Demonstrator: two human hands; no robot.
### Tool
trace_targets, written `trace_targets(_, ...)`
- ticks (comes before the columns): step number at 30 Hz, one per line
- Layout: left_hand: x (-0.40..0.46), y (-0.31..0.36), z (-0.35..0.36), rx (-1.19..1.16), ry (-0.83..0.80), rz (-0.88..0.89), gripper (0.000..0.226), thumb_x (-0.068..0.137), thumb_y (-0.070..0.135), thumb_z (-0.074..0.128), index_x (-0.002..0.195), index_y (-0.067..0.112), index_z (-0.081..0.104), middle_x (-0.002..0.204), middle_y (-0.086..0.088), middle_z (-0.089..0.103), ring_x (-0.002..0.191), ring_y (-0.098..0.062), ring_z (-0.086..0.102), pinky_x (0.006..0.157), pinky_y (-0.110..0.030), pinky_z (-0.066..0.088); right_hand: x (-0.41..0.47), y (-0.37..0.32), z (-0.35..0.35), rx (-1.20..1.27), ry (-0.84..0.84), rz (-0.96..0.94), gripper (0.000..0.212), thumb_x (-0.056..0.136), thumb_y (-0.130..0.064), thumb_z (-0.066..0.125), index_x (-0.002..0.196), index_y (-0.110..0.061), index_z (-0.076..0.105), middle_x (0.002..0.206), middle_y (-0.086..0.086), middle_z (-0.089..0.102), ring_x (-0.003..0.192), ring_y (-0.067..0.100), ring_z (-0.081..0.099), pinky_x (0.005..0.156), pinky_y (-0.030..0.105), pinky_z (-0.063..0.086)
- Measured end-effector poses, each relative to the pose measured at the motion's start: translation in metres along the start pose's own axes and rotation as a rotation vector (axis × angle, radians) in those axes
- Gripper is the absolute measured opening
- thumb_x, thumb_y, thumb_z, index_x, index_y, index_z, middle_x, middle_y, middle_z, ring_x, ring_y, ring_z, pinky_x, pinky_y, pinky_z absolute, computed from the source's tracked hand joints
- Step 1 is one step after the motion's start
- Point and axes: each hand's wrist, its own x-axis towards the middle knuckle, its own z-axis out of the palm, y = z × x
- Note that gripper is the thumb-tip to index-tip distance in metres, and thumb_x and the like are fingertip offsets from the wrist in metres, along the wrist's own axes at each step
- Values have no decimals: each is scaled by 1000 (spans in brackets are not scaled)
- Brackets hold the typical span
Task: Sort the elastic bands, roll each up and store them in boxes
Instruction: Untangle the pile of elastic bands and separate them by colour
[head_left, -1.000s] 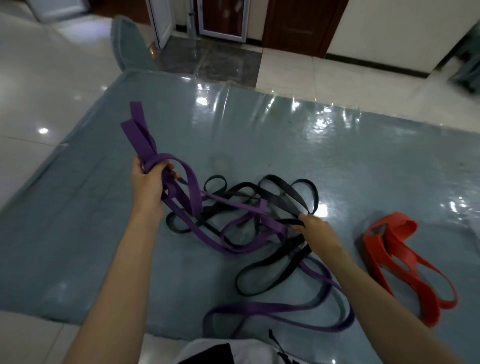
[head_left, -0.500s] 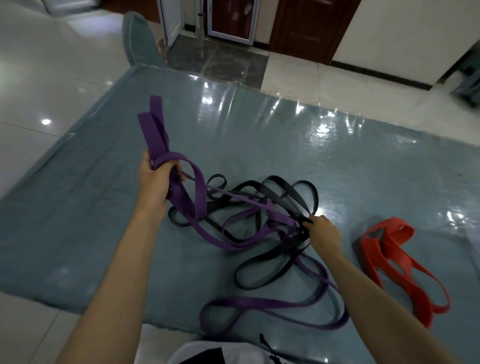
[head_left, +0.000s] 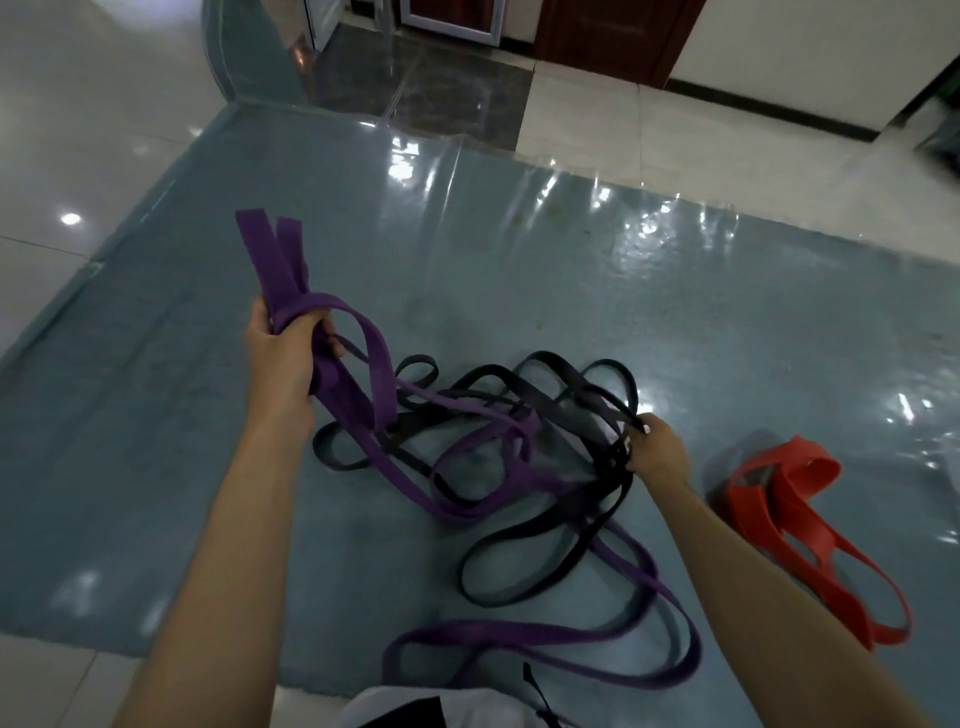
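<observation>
A blue-grey mat (head_left: 156, 467), partly covered by glossy clear plastic sheeting (head_left: 675, 291), is spread on pale polished floor tiles (head_left: 78, 130). Dark wooden doors (head_left: 613, 36) and a cream wall (head_left: 810, 52) are seen beyond.

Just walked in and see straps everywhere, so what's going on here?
A person is untangling elastic bands on a blue-grey mat. The left hand grips a gathered bunch of the purple band; the right hand pinches the black bands in the tangle. The red bands lie apart, to the right.
</observation>
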Motion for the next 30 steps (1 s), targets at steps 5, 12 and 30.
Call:
trace_targets(5, 22, -7, 7, 8, 21, -25, 33, 95, 3, 61, 121, 23, 62, 70, 4, 66, 53, -14, 57, 56, -27, 54, 24, 3, -3, -58, 30, 9, 38, 106, -34, 58, 129, -4, 64, 122, 23, 70, 112, 42, 67, 93, 46, 53)
trace_targets(12, 32, -26, 17, 40, -6, -67, 37, 91, 4, 64, 125, 18, 62, 70, 1, 67, 52, -14, 58, 56, -28, 54, -2, -30, 36, -165, 306, -207, 90, 97, -36, 74, 163, 0, 23, 156, 27, 40, 136, 45, 46, 113, 54, 43)
trace_targets(30, -9, -10, 3, 94, -26, -55, 28, 98, 1, 61, 109, 26, 62, 69, 4, 67, 53, -12, 62, 55, -26, 55, -55, -23, 16, 1, -472, -685, 13, 93, -24, 81, 105, -26, 76, 94, -24, 74, 91, -2, 71, 86, 20, 55)
